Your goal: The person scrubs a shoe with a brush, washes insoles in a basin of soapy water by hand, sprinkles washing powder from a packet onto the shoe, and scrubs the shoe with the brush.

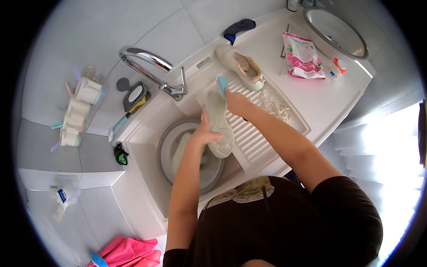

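Looking at a white sink counter (pixel 331 100) with built-in ribbed washboard (pixel 250 139) and deep sink (pixel 142 167); on washboard: white laces (pixel 276 108), loosely bunched; along its back edge: beige shoe (pixel 242 66), opening up; on flat end: pink-and-white packet (pixel 303 55), small clear bottle (pixel 336 71) with orange top just beside, grey-rimmed bowl (pixel 321 18) near far corner; on back ledge: dark cloth (pixel 240 27); down in sink: round grey-rimmed basin (pixel 161 147); on left rim: black-and-green cloth (pixel 120 154)
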Available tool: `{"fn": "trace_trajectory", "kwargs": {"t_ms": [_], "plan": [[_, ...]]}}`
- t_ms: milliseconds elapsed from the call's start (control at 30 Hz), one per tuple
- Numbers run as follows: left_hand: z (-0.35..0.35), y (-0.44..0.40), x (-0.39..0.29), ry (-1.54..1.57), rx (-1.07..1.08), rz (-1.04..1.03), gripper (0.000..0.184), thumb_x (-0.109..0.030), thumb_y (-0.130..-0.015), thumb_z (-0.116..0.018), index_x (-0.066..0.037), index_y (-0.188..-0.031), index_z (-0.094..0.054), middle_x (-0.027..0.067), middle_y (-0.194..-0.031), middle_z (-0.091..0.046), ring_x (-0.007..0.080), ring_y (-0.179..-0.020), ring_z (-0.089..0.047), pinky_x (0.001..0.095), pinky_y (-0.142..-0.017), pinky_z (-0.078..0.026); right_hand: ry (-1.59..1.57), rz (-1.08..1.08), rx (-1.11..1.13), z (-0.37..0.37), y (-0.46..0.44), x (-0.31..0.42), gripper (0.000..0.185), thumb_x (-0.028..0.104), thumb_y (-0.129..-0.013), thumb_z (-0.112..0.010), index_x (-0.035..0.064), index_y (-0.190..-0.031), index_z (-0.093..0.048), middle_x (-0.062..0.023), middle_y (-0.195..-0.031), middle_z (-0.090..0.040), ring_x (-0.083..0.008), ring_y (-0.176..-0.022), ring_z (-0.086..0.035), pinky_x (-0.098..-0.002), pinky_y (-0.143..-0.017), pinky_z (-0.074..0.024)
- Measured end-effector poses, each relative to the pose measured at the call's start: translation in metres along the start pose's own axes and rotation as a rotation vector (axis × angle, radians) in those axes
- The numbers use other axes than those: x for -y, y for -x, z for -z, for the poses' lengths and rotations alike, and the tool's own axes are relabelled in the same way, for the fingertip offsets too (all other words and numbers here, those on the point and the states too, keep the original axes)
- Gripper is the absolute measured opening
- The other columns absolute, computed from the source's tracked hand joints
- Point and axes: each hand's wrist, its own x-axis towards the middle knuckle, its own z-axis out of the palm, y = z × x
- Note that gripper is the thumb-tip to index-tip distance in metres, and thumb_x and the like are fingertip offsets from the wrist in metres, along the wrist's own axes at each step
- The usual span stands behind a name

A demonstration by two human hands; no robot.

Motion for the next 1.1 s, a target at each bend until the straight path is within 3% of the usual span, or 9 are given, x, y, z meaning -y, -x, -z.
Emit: {"fn": "trace_trajectory", "kwargs": {"t_ms": [233,467,533,667,767,800,867,1000,1100], "plan": [[0.002,-0.002,0.003,0.071,-0.001,0.042,0.131,-0.005,-0.057,-0.081,-0.005,-0.143,0.018,0.0221,-0.152,-0.004,0.0314,-0.141,-0.013,0.0347,-0.113,-0.019,0.208,0.187,0.314,-0.005,0.103,0.027,0.074,0.013,-0.083,-0.052,0.0036,-0.145,-0.014,-0.0187,-0.091,-0.066,-0.0331,-0.079,-0.067,-0.0452,-0.065,-0.053],[0.005,0.007,-0.019,-0.014,0.002,0.134,0.13,-0.006,-0.059,-0.08,-0.006,-0.143,0.019,0.0212,-0.152,-0.006,0.0319,-0.14,-0.017,0.0345,-0.112,-0.022,0.162,0.263,-0.066,0.023,-0.035,0.025,0.049,0.007,-0.078,-0.055,-0.0045,-0.124,-0.044,-0.0191,-0.083,-0.066,-0.0295,-0.076,-0.068,-0.0421,-0.058,-0.0532],[0.007,0.008,-0.026,-0.169,0.001,0.168,0.129,-0.013,-0.064,-0.081,-0.01,-0.143,0.021,0.0215,-0.148,-0.022,0.0329,-0.129,-0.037,0.0391,-0.083,-0.051,0.018,0.065,0.372,0.054,-0.031,0.035,0.044,0.008,-0.08,-0.052,-0.0009,-0.123,-0.045,-0.0206,-0.078,-0.063,-0.0322,-0.072,-0.065,-0.0449,-0.057,-0.0513],[0.009,0.004,-0.014,-0.165,0.022,0.163,0.129,-0.015,-0.064,-0.081,-0.012,-0.143,0.022,0.0203,-0.15,-0.02,0.0334,-0.128,-0.038,0.0386,-0.072,-0.054,0.244,0.407,0.255,0.031,0.048,0.035,0.058,0.006,-0.083,-0.047,0.0075,-0.139,-0.033,-0.0177,-0.089,-0.064,-0.0347,-0.081,-0.065,-0.0468,-0.067,-0.0518],[0.004,0.003,-0.001,-0.241,0.011,0.183,0.13,-0.014,-0.065,-0.08,-0.016,-0.143,0.024,0.0189,-0.151,-0.018,0.0337,-0.127,-0.04,0.0379,-0.067,-0.055,0.251,0.385,0.202,0.029,0.043,0.035,0.06,0.006,-0.082,-0.048,0.0074,-0.139,-0.031,-0.0194,-0.089,-0.064,-0.0352,-0.085,-0.065,-0.0466,-0.067,-0.0519],[0.007,0.008,-0.017,-0.111,0.032,0.181,0.13,-0.009,-0.062,-0.08,-0.014,-0.143,0.022,0.0207,-0.151,-0.012,0.0323,-0.133,-0.031,0.0361,-0.088,-0.043,0.213,0.307,0.167,0.032,0.028,0.037,0.056,0.005,-0.081,-0.048,0.0059,-0.135,-0.036,-0.0213,-0.089,-0.063,-0.0349,-0.087,-0.065,-0.0463,-0.066,-0.0521],[0.01,0.016,-0.042,0.016,0.047,0.187,0.131,-0.004,-0.06,-0.08,-0.012,-0.143,0.021,0.0226,-0.152,-0.006,0.031,-0.138,-0.023,0.0343,-0.108,-0.03,0.193,0.257,0.043,0.024,-0.01,0.03,0.048,0.004,-0.08,-0.048,0.004,-0.128,-0.042,-0.0216,-0.085,-0.063,-0.034,-0.079,-0.066,-0.0449,-0.061,-0.0524],[0.01,0.011,-0.047,-0.052,0.05,0.262,0.131,-0.004,-0.06,-0.079,-0.013,-0.143,0.022,0.025,-0.15,-0.016,0.0336,-0.135,-0.029,0.0348,-0.107,-0.032,0.006,0.034,0.335,0.051,-0.038,0.027,0.042,0.005,-0.081,-0.048,0.0025,-0.123,-0.045,-0.0213,-0.081,-0.062,-0.0333,-0.069,-0.065,-0.0431,-0.054,-0.0519],[0.003,0.004,-0.023,-0.139,-0.001,0.172,0.131,-0.004,-0.06,-0.079,-0.013,-0.143,0.022,0.0258,-0.148,-0.02,0.0349,-0.133,-0.033,0.0356,-0.105,-0.034,0.042,0.323,0.184,0.032,0.0,0.026,0.043,0.006,-0.081,-0.049,0.0021,-0.124,-0.044,-0.0189,-0.079,-0.062,-0.0323,-0.061,-0.064,-0.042,-0.05,-0.0508]]}}
